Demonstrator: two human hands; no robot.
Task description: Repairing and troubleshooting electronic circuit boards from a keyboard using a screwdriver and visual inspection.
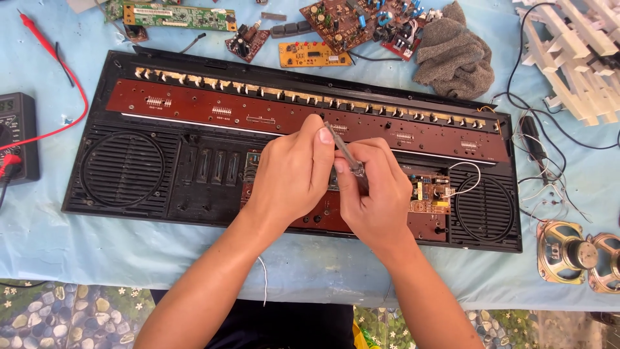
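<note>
An opened black keyboard case [129, 168] lies on a light blue cloth, with a long brown circuit board [271, 110] along its upper half and a smaller board [429, 194] at right. My left hand [290, 171] and my right hand [371, 190] meet over the middle of the case. Both grip a thin metal-shafted tool [342, 148] whose tip points up-left at the long brown board. The spot under my hands is hidden.
A multimeter [16, 136] with a red probe lead [48, 45] sits at left. Loose circuit boards [184, 16] and a grey rag [452, 55] lie at the back. White key strips [575, 58], tangled wires [542, 161] and two speakers [568, 252] are at right.
</note>
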